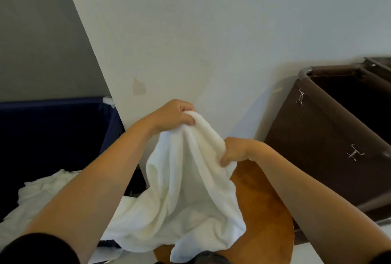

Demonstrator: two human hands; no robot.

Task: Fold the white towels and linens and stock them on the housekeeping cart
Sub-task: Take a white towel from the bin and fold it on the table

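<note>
Left hand [171,115] and right hand [234,151] hold white towel [186,189]

No readable text, label or number anywhere (none on any surface).

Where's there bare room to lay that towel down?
The bare patch is the right side of the wooden table, between the hanging towel and the brown hamper. The left is crowded: loose white linens lie heaped by the navy bin, and the towel drapes over the table's left part.
</note>
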